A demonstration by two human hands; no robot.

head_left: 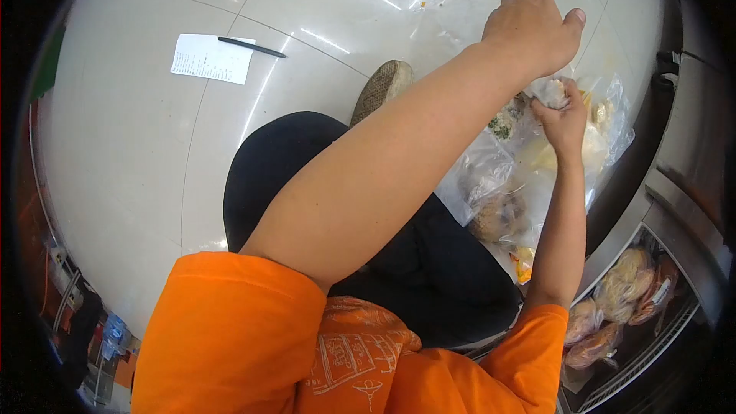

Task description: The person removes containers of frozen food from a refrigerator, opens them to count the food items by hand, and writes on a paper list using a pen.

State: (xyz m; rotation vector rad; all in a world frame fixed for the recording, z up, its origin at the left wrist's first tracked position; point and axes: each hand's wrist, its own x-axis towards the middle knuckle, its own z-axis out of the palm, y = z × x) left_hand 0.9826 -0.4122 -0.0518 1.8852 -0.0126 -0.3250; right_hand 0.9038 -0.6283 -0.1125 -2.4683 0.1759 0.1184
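My left hand (533,27) reaches across to the upper right, palm down. Its thumb stands apart from the bent fingers and nothing shows in it. Just below, my right hand (566,121) pinches a small clear plastic bag (549,93) with something whitish inside. Around and under the right hand lie more clear bags on the floor. One has green-flecked contents (503,124), one holds yellowish items (595,146), and another contains something brown (498,216).
A written paper (207,58) with a black pen (261,49) across its corner lies on the tiled floor (138,146). My shoe (379,90) is left of the bags. At lower right, an open metal compartment (652,356) holds bagged items (625,284).
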